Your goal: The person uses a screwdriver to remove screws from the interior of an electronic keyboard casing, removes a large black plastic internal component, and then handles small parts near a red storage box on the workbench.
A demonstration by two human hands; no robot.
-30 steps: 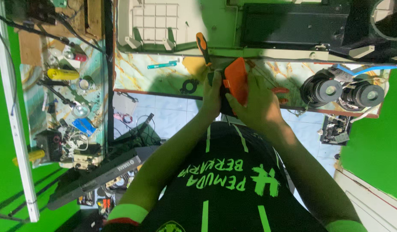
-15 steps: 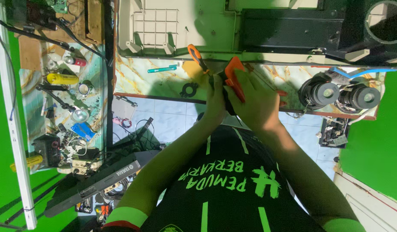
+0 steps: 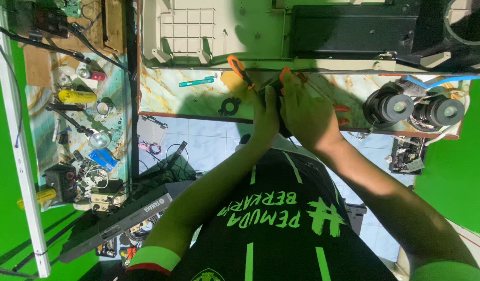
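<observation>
Both hands work at the desk's near edge — left hand (image 3: 263, 112) grips orange-handled pliers (image 3: 239, 67), right hand (image 3: 307, 112) clamps a small part; next needs a steady hold.

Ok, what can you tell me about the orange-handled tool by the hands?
The orange-handled tool looks like pliers or cutters: one glossy orange handle, seemingly plastic, angles up and to the left, running into a dark part hidden behind the hands. It sits over the marbled tabletop, below the pale plastic casing. The left hand touches it; the right hand presses alongside.
</observation>
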